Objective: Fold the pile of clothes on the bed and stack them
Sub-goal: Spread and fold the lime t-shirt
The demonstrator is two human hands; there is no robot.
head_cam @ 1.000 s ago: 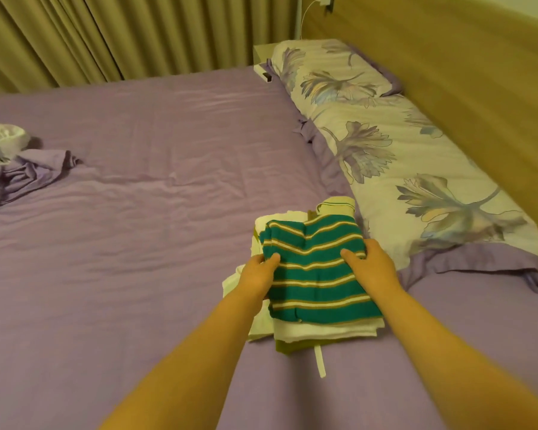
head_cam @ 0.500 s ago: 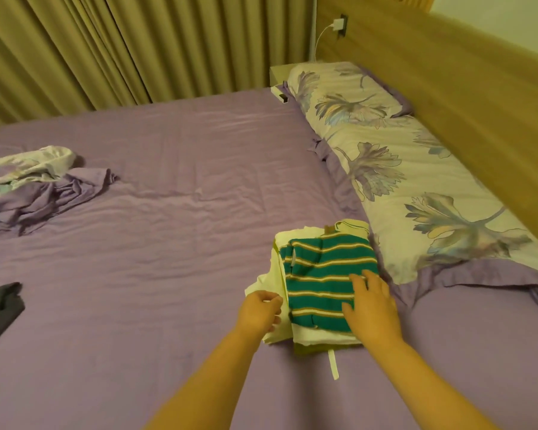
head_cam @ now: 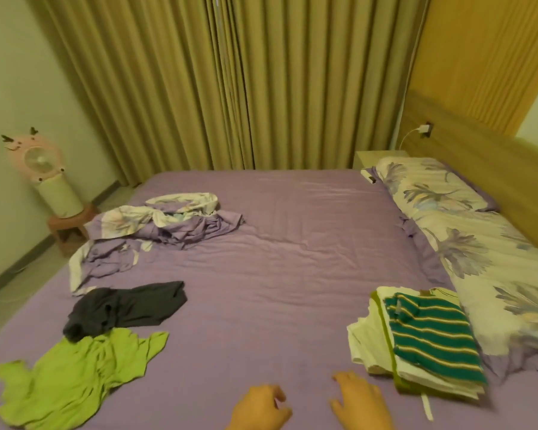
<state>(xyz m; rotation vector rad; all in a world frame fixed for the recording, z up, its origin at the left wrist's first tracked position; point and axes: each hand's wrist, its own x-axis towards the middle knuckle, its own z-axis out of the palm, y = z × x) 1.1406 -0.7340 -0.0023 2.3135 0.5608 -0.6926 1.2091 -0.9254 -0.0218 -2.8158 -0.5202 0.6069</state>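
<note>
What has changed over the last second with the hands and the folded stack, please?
Both hands have let go of the green striped garment and drawn back toward the person: the left hand and the right hand now hold nothing, low over the purple sheet. The folded stack stays beside the floral pillow, striped garment on top.

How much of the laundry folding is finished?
Done: a folded stack by the pillow, topped by a green striped top. In hand: nothing; the left hand and right hand are empty. Left: the lime shirt and dark garment, both unfolded.
</note>
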